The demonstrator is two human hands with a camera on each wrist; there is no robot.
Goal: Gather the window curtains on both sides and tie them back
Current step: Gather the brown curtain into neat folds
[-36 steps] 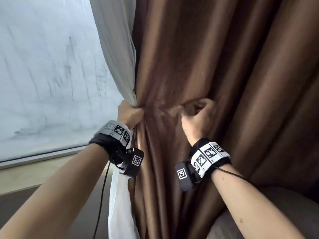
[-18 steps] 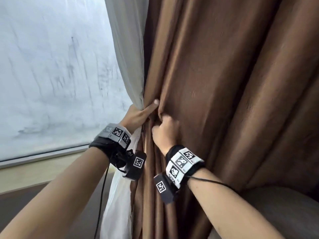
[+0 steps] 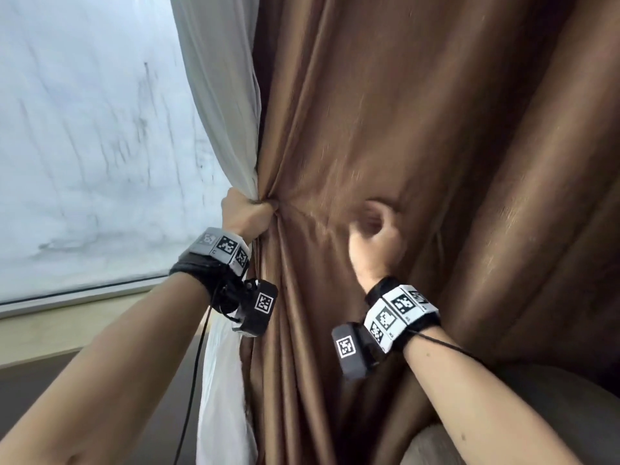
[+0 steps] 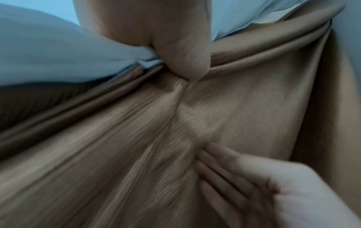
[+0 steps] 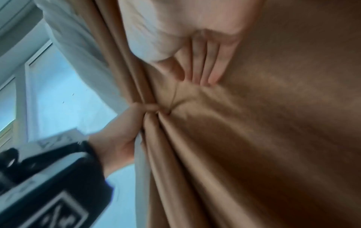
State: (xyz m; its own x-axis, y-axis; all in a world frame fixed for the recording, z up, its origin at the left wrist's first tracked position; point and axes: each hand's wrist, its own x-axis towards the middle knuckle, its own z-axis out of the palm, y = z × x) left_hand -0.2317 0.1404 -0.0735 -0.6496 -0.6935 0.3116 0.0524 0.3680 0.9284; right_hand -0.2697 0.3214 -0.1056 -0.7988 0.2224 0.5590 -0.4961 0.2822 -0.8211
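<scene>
The brown curtain [image 3: 419,129] hangs in deep folds beside a white sheer curtain [image 3: 228,95]. My left hand [image 3: 263,209] grips both at their shared edge, and the fabric bunches into pleats at the fist. The left wrist view shows my thumb [image 4: 181,50] clamped over the brown curtain [image 4: 244,108]. My right hand [image 3: 372,223] is a hand's width to the right, blurred, against loose brown fabric. In the right wrist view its fingers [image 5: 215,61] lie straight on the curtain [image 5: 273,123] and hold no fold. The left hand [image 5: 125,131] pinches the pleats there.
The window pane [image 3: 84,146] fills the left, with a pale sill [image 3: 67,327] below it. A grey cushioned seat [image 3: 553,397] sits at the lower right under the curtain. A black cable [image 3: 194,380] hangs from my left wrist.
My right hand left the spot beside my left hand and moved right across the brown curtain. My left thumb closed over the added fold. The view shifted slightly.
</scene>
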